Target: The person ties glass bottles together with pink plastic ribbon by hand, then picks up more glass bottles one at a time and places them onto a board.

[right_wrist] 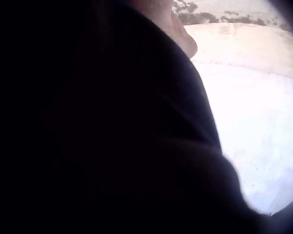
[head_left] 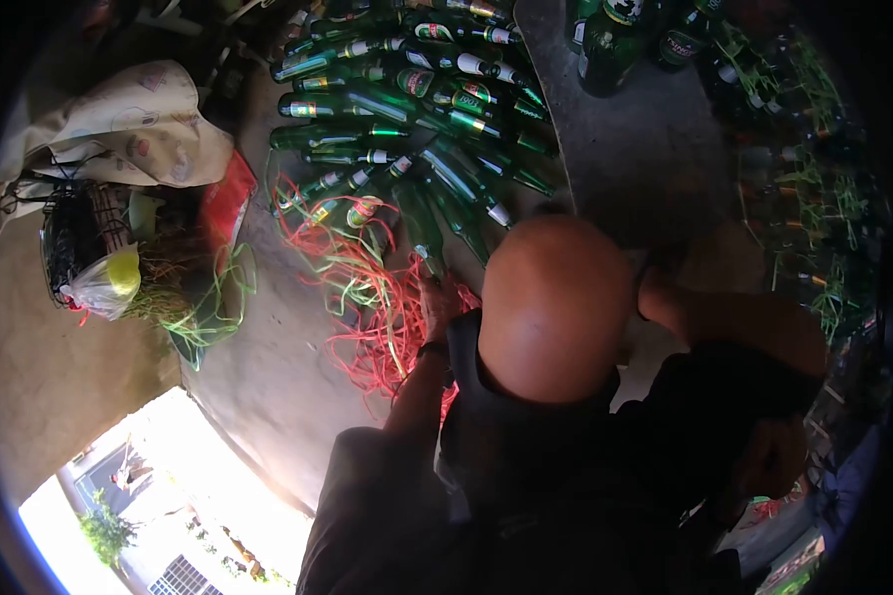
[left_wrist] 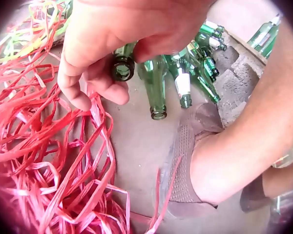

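Observation:
The left hand curls its fingers round the neck end of a green bottle. In the left wrist view, the bottle's open mouth pokes out between the fingers of the left hand. Red plastic strands lie beside and below that hand. Low on the right of the head view, the right hand is dim beside dark clothing, its fingers unclear. Dark cloth fills most of the right wrist view, with some bare skin at the top.
Many green bottles lie fanned on the floor; others stand on a dark board. Bags and a pale sack are at the left. A bare rounded body part blocks the middle. One shoe is close by.

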Action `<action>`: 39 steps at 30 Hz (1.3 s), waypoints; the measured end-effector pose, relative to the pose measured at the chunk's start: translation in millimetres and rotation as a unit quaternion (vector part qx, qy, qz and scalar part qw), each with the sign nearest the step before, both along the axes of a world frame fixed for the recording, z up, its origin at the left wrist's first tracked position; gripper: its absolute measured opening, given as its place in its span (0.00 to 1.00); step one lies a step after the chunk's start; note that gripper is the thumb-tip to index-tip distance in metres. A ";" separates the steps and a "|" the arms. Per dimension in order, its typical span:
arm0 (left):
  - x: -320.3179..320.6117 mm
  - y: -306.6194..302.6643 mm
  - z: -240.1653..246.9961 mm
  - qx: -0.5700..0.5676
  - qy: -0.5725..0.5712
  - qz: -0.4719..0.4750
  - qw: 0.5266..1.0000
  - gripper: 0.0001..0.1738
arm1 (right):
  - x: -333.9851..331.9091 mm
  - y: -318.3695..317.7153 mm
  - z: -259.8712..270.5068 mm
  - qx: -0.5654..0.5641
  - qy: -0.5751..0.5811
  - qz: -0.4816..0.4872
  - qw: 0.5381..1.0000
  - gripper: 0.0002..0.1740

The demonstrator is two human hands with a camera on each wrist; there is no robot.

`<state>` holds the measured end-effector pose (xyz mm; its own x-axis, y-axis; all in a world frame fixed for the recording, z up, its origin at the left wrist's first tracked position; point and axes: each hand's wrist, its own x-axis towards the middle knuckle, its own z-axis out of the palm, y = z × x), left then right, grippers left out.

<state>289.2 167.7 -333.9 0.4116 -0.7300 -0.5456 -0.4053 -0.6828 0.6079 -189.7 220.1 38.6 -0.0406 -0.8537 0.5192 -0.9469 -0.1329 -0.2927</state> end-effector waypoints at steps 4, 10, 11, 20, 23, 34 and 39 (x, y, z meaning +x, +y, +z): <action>26.6 31.7 -47.7 -0.116 -0.164 -0.003 0.980 0.29 | 1.6 -0.3 2.8 -0.001 0.034 0.018 0.999 0.08; 24.7 -1.3 94.3 -0.174 -0.129 0.006 0.976 0.21 | 3.5 0.2 -1.5 0.003 -0.001 0.018 1.000 0.05; 35.9 -4.4 95.0 -0.193 -0.184 -0.018 0.964 0.21 | 4.0 -0.2 -1.6 0.006 -0.012 0.023 1.000 0.05; 62.7 -28.2 159.7 -0.242 -0.292 -0.051 0.924 0.21 | 17.1 -9.3 3.9 -0.020 0.007 0.033 0.999 0.11; 46.6 -44.5 221.9 -0.151 -0.288 -0.100 0.940 0.20 | 17.6 -8.3 7.2 0.013 -0.001 0.038 0.999 0.11; -67.5 -155.1 384.7 -0.348 -0.151 -0.274 0.884 0.09 | 22.7 -14.5 13.2 0.016 -0.067 0.044 0.997 0.11; -123.5 -200.4 417.7 -0.390 -0.132 -0.379 0.829 0.11 | 18.4 -13.5 11.4 0.030 -0.085 0.048 0.995 0.12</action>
